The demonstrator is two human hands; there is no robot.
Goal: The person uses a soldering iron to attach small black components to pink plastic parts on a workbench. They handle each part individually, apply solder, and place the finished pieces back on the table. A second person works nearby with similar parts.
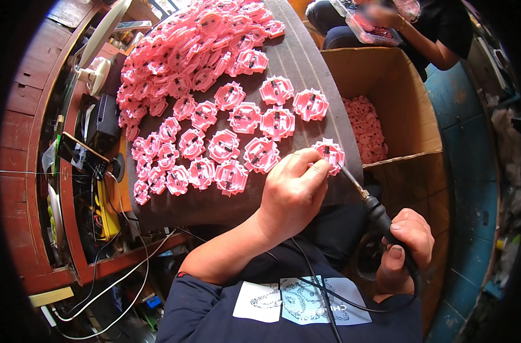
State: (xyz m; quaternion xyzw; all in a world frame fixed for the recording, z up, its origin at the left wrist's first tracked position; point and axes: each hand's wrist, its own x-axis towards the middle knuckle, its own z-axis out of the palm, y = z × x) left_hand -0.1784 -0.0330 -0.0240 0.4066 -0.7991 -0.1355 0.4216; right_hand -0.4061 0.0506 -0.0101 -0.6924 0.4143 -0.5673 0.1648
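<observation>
Many pink parts (214, 74) lie on a dark board (306, 63), heaped at its far left and spread in loose rows toward the near edge. One pink part (329, 153) sits alone at the near right corner of the board, just beside the right edge, apart from the rows to its left. The left hand (292, 191) rests on this corner; its thumb and forefinger are closed on the near side of that part and hold it down against the board. The right hand (408, 243) is lower, off the board, over the lap, with its fingers wrapped tight around the black handle of a soldering iron (375, 211). The iron slants up and to the left, and its thin metal tip touches the right side of the held part. A black cord runs from the handle down across the shirt.

Right of the board stands an open carton (409, 108), its near wall close to the iron; more pink parts lie inside, on its floor. Between the board's right edge and the carton there is only a narrow gap. The near strip of the board, in front of the rows, is bare. Left of the board a red wooden bench (28, 131) is crowded with a phone (80, 154), wires and small tools. Behind the carton another person (420, 26) sits, holding a clear bag.
</observation>
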